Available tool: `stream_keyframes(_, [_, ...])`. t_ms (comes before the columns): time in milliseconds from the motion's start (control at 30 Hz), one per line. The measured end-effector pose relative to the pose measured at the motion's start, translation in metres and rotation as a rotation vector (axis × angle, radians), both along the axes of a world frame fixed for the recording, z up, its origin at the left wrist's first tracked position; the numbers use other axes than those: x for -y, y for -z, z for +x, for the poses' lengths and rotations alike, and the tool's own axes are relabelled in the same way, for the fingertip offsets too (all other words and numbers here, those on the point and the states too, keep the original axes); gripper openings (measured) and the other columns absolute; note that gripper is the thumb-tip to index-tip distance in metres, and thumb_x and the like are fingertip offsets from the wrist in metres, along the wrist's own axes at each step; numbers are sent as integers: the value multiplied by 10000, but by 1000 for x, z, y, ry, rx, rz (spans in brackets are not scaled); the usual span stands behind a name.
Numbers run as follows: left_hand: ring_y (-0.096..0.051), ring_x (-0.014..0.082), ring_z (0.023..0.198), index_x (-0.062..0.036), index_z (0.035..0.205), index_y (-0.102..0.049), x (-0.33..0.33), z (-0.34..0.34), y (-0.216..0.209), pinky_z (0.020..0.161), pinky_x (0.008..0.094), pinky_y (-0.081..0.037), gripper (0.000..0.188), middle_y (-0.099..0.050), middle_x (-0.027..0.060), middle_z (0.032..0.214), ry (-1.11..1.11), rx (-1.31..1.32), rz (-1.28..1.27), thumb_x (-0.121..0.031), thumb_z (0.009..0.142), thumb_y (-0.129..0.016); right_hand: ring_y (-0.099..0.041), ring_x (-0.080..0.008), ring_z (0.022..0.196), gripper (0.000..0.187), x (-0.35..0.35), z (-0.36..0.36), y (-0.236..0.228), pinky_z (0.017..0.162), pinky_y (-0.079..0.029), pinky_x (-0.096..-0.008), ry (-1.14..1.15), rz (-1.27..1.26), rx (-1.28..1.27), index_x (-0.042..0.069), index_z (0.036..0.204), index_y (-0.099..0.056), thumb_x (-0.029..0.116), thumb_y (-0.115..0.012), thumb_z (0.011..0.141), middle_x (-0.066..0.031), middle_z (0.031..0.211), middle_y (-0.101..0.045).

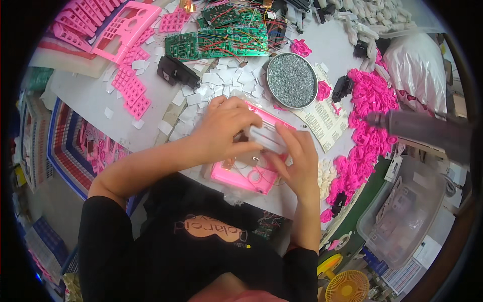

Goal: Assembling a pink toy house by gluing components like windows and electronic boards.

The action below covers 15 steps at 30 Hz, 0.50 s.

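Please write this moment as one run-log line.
Left hand: holding white rectangular plastic piece | right hand: holding same piece | beneath: pink plastic casing

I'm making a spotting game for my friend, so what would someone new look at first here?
Probably the big, bright pink heap on the right. Next might come the shiny metal bits in a round dish, upper middle, and the green boards at the top. In the centre, the left grip and right grip hold a white piece over a pink case.
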<state>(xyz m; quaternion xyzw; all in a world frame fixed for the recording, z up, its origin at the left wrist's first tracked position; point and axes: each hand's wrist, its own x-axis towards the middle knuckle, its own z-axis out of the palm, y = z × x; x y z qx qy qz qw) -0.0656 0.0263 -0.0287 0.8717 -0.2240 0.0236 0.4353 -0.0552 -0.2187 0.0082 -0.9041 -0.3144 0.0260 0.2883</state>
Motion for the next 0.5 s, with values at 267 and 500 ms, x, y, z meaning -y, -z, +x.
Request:
stream_keyframes(267, [-505,282,1138,-42,1306,-482,10,-27,1,1002,460,-297,672,-641,75,1185,-148,55,-121,-291,767,-796,-583,-191,610,297,-12,42,-24,599,-469,-339,137,75,-436,30,1077,-668,295,-634,946,-105,708,-625])
stream_keyframes(500, [-505,252,1099,-52,1383,-503,21,-35,-12,939,480,-324,758,-581,48,1182,-153,132,232,-343,741,-782,-563,-152,584,314,-12,78,-12,543,-453,-312,92,-95,-735,34,965,-654,335,-568,990,-47,680,-599])
